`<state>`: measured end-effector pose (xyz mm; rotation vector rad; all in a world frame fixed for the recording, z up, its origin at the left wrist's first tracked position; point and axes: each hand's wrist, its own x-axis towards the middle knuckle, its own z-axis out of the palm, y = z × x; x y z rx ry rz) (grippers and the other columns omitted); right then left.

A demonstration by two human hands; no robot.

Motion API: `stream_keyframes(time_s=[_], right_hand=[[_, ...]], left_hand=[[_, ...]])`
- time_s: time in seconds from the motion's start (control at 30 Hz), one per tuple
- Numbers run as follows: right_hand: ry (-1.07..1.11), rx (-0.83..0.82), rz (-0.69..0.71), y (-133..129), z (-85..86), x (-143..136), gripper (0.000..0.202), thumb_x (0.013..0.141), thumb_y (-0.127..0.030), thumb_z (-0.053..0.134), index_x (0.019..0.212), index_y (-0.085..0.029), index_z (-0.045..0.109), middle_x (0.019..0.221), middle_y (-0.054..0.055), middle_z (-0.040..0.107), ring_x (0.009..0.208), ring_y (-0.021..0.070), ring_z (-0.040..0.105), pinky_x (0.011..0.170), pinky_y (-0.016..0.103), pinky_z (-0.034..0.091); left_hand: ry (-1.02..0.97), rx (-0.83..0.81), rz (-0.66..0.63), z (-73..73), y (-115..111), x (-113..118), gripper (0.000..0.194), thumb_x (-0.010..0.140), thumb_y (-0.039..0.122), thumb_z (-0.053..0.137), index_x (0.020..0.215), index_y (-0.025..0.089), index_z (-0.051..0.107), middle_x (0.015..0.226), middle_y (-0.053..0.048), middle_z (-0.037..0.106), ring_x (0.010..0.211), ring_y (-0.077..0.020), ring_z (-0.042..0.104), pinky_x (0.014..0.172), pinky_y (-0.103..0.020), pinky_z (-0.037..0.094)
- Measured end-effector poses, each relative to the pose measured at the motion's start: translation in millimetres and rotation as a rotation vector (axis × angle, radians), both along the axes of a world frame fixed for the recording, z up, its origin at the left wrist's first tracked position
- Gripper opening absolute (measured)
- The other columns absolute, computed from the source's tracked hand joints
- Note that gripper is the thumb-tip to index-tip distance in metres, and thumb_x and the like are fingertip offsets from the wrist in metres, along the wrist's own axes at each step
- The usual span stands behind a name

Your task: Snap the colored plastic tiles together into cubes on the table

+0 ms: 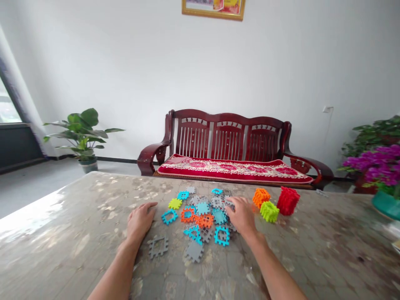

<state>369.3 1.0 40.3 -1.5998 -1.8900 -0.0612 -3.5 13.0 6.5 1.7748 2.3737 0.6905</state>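
My left hand (141,220) rests on the table left of a loose pile of flat plastic interlocking tiles, fingers stretched out and holding nothing. My right hand (241,213) reaches over the pile's right edge, thumb and fingers apart. Its fingertips touch or hover just above a grey tile (229,200); which of these I cannot tell. In the pile are a light blue tile (203,208), an orange window tile (205,220), a blue triangular-frame tile (193,234) and several more grey ones. A grey square frame (158,246) lies apart, near my left wrist.
Right of my right hand stand an orange block stack (261,197), a lime green one (269,211) and a taller red one (288,201). A patterned cloth covers the table (93,233). Beyond it is a wooden bench (226,137). Purple flowers (376,164) stand far right.
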Motion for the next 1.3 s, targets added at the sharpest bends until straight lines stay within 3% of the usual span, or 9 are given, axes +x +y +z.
stream_keyframes(time_s=[0.13,0.23,0.47,0.57,0.67,0.87,1.1,1.2,1.3], right_hand=[[-0.056,-0.134,0.192,10,2.2,-77,0.028,0.085,-0.021,0.059,0.109,-0.026,0.072,0.113,0.003,0.073,0.112,0.0222,0.057,0.1,0.033,0.041],[-0.159,-0.169,0.328,23,5.2,-122,0.041,0.086,-0.017,0.055,0.124,-0.026,0.065,0.126,0.003,0.068,0.12,0.0222,0.052,0.102,0.034,0.039],[-0.432,-0.249,0.524,47,4.3,-176,0.047,0.086,-0.014,0.05,0.131,-0.027,0.058,0.142,0.005,0.057,0.137,0.0263,0.036,0.109,0.046,0.031],[-0.465,-0.224,0.578,43,1.2,-181,0.039,0.087,-0.014,0.049,0.12,-0.028,0.065,0.133,0.004,0.063,0.138,0.0255,0.036,0.111,0.046,0.027],[-0.427,-0.213,0.577,36,2.2,-183,0.033,0.087,-0.016,0.051,0.113,-0.027,0.067,0.125,0.003,0.067,0.131,0.0247,0.042,0.107,0.042,0.031],[-0.434,-0.28,0.41,28,9.9,-188,0.025,0.086,-0.032,0.059,0.107,-0.02,0.067,0.114,0.011,0.069,0.117,0.0267,0.051,0.097,0.04,0.037],[-0.401,-0.235,0.375,25,8.8,-186,0.034,0.086,-0.039,0.063,0.115,-0.02,0.063,0.11,0.011,0.07,0.115,0.0277,0.055,0.096,0.038,0.04],[-0.268,-0.175,0.374,19,11.3,-174,0.039,0.086,-0.036,0.064,0.122,-0.021,0.061,0.111,0.01,0.071,0.111,0.0264,0.059,0.095,0.036,0.043],[-0.043,-0.087,0.331,12,11.1,-141,0.046,0.086,-0.03,0.063,0.131,-0.022,0.056,0.12,0.009,0.069,0.113,0.0233,0.062,0.099,0.035,0.045]], left_hand=[[-0.084,0.014,0.058,7.3,-2,0,0.043,0.089,0.023,0.042,0.119,0.027,0.072,0.121,-0.004,0.074,0.114,-0.0226,0.066,0.094,-0.032,0.05],[-0.12,0.0,0.089,12.9,-5,2,0.045,0.089,0.021,0.04,0.121,0.024,0.071,0.12,-0.007,0.074,0.112,-0.0234,0.067,0.092,-0.031,0.05],[-0.128,0.001,0.105,14.0,-7,4,0.043,0.088,0.023,0.042,0.119,0.026,0.073,0.113,-0.006,0.077,0.107,-0.0239,0.069,0.087,-0.031,0.051],[-0.129,-0.004,0.108,12.7,-6,3,0.044,0.088,0.024,0.042,0.12,0.027,0.072,0.112,-0.006,0.077,0.106,-0.024,0.07,0.086,-0.031,0.051],[-0.128,-0.005,0.101,12.7,-6,3,0.044,0.088,0.024,0.042,0.12,0.026,0.072,0.112,-0.007,0.077,0.107,-0.0244,0.069,0.087,-0.031,0.051],[-0.136,0.003,0.097,13.4,-7,4,0.043,0.088,0.023,0.042,0.119,0.025,0.073,0.112,-0.006,0.077,0.107,-0.0239,0.069,0.087,-0.031,0.051],[-0.119,0.01,0.089,13.8,-7,4,0.042,0.088,0.023,0.043,0.117,0.026,0.074,0.114,-0.004,0.077,0.108,-0.0224,0.069,0.089,-0.029,0.05],[-0.1,0.004,0.081,12.8,-7,3,0.042,0.088,0.024,0.043,0.117,0.027,0.073,0.115,-0.004,0.077,0.109,-0.0225,0.069,0.09,-0.03,0.05],[-0.071,0.002,0.069,11.9,-6,2,0.042,0.087,0.025,0.044,0.117,0.027,0.073,0.116,-0.003,0.076,0.11,-0.0232,0.068,0.092,-0.031,0.05]])
